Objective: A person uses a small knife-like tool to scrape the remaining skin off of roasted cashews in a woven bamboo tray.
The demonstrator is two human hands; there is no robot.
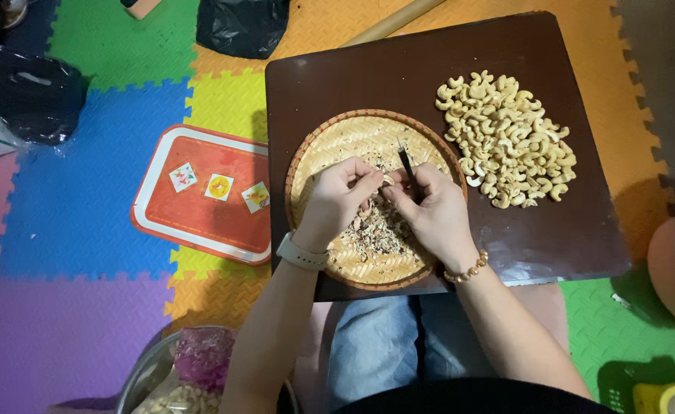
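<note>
Around our hands we see a dark brown board (368,69) resting over our lap, and on it a round woven tray (330,149) that sits directly under both hands. Off to the right of our hands, well apart from the tray's rim, lies a heap of pale peeled cashews (506,138) on the same board. To the left of our hands, off the board, an orange tray with a white rim (192,211) lies on the coloured foam mat (69,222); three small picture cards lie on it. Black plastic bags (242,27) lie beyond the board, farther from us than the hands, and a metal bowl (142,376) holding nuts sits near our left elbow. Nothing stands between our hands and the tray.

Beneath and between our hands, a litter of brownish skins and shell bits (372,238) covers the tray's middle. A single cashew (389,181) sits right at the meeting of the fingertips, pinched by our left hand (341,192), whose fingers curl tightly around it. Our right hand (429,203) is closed around a thin dark blade (406,162), whose tip sticks up just above the knuckles and touches the nut.

Both forearms come in from below and converge; the wrists hover over the tray, a pale watch on the left, a beaded bracelet on the right.
</note>
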